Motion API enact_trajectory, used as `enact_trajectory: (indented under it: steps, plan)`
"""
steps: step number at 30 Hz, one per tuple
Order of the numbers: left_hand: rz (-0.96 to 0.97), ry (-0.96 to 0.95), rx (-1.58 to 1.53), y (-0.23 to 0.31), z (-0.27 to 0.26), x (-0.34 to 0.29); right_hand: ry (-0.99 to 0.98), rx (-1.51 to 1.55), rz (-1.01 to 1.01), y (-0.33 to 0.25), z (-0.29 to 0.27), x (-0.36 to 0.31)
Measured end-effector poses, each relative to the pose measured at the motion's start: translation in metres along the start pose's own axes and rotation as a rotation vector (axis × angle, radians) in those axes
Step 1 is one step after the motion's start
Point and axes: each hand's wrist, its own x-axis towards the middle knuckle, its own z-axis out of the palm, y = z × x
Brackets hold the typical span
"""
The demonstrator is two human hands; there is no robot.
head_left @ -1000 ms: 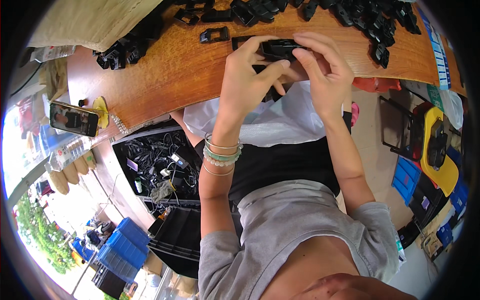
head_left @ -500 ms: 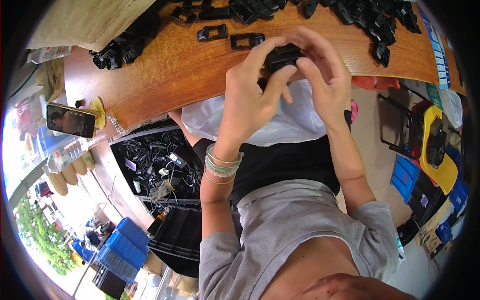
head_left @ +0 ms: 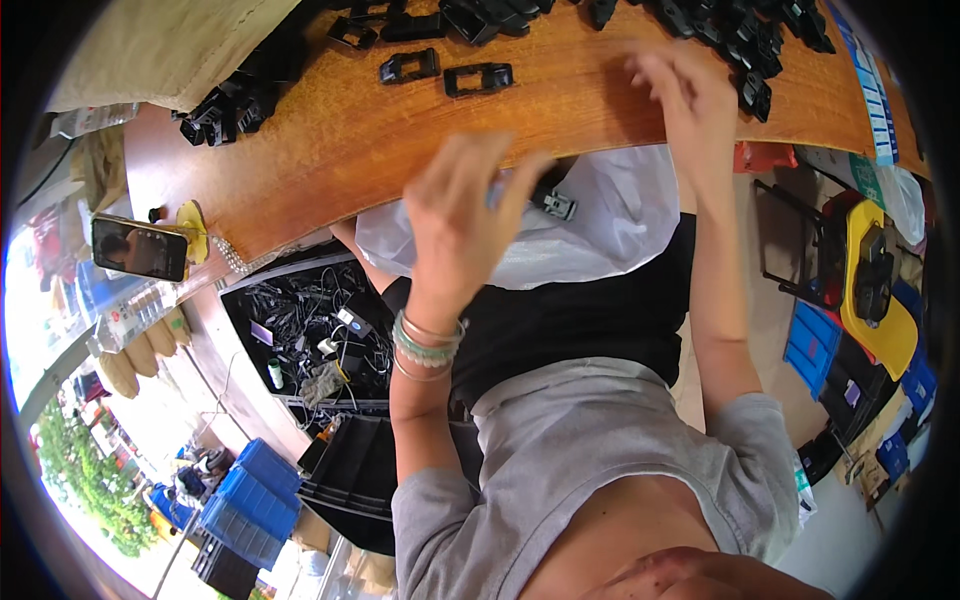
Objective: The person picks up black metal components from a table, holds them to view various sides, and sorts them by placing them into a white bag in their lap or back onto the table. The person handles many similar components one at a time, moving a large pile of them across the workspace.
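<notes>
My left hand (head_left: 455,215) hovers over the white plastic bag (head_left: 610,245) on my lap, fingers and thumb spread apart and blurred, nothing between them. A small black plastic part with a grey face (head_left: 553,203) is at the bag, just right of that hand and apart from it. My right hand (head_left: 695,105) reaches above the right side of the wooden table (head_left: 570,110), its fingers loosely bent and apart, smeared by motion and holding nothing I can see. Nearest to it is a pile of black plastic parts (head_left: 755,95). Two black frames (head_left: 478,79) lie further left.
More black parts (head_left: 235,110) are heaped at the far left beside a cardboard box (head_left: 160,50). A phone (head_left: 138,247) stands at the table's left edge. Below is a black crate (head_left: 310,330) of cables. A yellow stool (head_left: 880,320) stands at right.
My hands have parted and the black part they both held is out of them. The left hand came down and left; the right moved right over the table.
</notes>
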Motion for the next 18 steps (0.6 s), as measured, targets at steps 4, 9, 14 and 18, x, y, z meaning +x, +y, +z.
enact_trajectory:
  steps: [4, 9, 14, 18]
  plan:
    - [-0.003, 0.05, 0.303, -0.016, 0.002, 0.036, 0.061, -0.268, 0.024, -0.036, 0.004, 0.033]
    - [-0.08, -0.058, 0.526, -0.017, 0.007, 0.036, 0.044, -0.679, -0.291, -0.033, 0.007, 0.037]
    - [-0.153, 0.138, 0.155, -0.025, 0.01, 0.021, 0.019, -0.146, -0.242, -0.01, 0.017, 0.013]
    - [-0.219, 0.079, -0.05, -0.02, 0.004, 0.02, -0.021, 0.544, 0.081, -0.036, 0.03, -0.008]
